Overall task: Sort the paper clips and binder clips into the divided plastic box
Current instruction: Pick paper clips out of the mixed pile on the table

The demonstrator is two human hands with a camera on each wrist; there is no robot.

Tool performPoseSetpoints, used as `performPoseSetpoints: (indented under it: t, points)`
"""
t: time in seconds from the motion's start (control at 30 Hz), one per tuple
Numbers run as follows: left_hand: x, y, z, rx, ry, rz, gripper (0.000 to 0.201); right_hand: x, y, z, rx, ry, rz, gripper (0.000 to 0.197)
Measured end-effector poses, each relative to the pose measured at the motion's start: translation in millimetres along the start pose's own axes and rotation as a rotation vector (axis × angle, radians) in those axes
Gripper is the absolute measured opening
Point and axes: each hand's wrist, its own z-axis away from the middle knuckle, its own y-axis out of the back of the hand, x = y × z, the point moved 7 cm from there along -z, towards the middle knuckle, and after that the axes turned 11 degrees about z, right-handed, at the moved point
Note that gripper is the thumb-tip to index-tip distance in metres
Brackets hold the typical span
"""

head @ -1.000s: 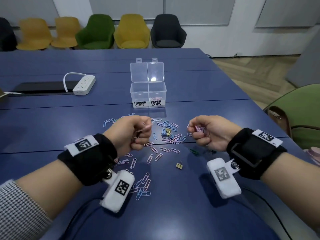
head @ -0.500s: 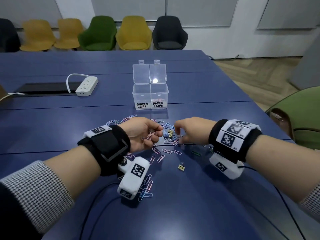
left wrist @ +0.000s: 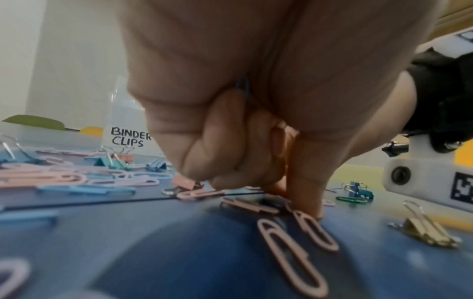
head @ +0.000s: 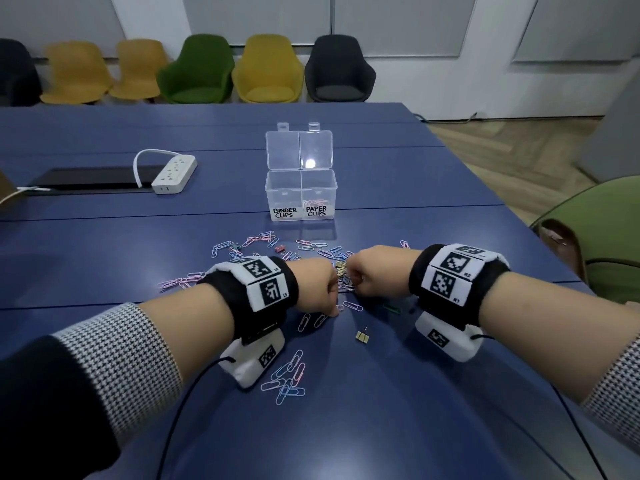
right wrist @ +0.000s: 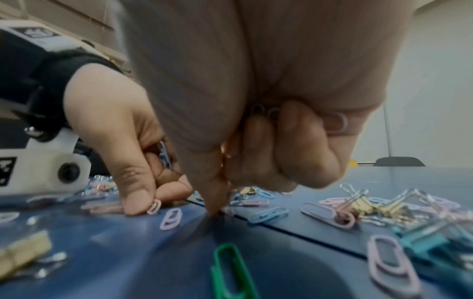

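- Pastel paper clips (head: 289,375) and small binder clips (head: 362,336) are scattered over the blue table (head: 104,258); a clear divided plastic box (head: 300,199), lid raised, is labelled "BINDER CLIPS" and "PAPER CLIPS".
- The left hand (head: 313,287) is curled around blue paper clips, its thumb tip pressed on a pink paper clip (right wrist: 153,206).
- The right hand (head: 377,271) is closed on gathered paper clips, fingertips touching the table.
- The box is set beyond both hands; the clips lie around them.
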Motion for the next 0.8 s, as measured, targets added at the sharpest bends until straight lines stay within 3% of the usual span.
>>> performPoseSetpoints:
  t: [0.13, 0.2, 0.27, 0.33, 0.4, 0.47, 0.6, 0.73, 0.8]
  points:
    - [-7.1, 1.3, 0.0, -0.03, 0.03, 0.088, 0.02, 13.1, 1.8, 7.3, 0.017, -0.012, -0.258, 0.015]
    - [-15.8, 5.1, 2.0, -0.024, 0.096, 0.467, 0.024, 20.0, -3.5, 14.0, -0.008, -0.043, -0.709, 0.019]
    - [-22.1, 8.1, 4.6, -0.03, 0.145, 1.05, 0.026, 25.4, -7.8, 17.2, 0.014, -0.065, -1.265, 0.023]
    - [-25.7, 13.2, 7.7, -0.041, 0.157, 1.529, 0.021, 28.6, -9.3, 19.8, 0.058, -0.064, -1.661, 0.024]
    - [-28.9, 17.7, 10.3, -0.014, 0.164, 1.818, 0.015, 24.7, -6.4, 22.3, 0.055, -0.011, -1.953, 0.015]
    - [-32.2, 18.0, 10.7, 0.041, 0.179, 1.944, 0.011, 21.5, -5.3, 22.1, 0.061, 0.05, -2.133, 0.018]
    - [-32.0, 9.0, 10.3, 0.065, 0.205, 1.91, 0.01, 14.6, -9.3, 15.1, 0.095, 0.01, -2.202, 0.017]
    - [-35.8, 4.2, 10.4, -0.006, 0.279, 1.755, 0.006, 13.3, -15.7, 5.1, 0.063, -0.148, -1.904, 0.034]
    - [-41.5, 1.3, 10.1, -0.071, 0.345, 1.63, 0.02, 12.1, -18.0, 3.6, -0.042, -0.159, -1.722, 0.037]
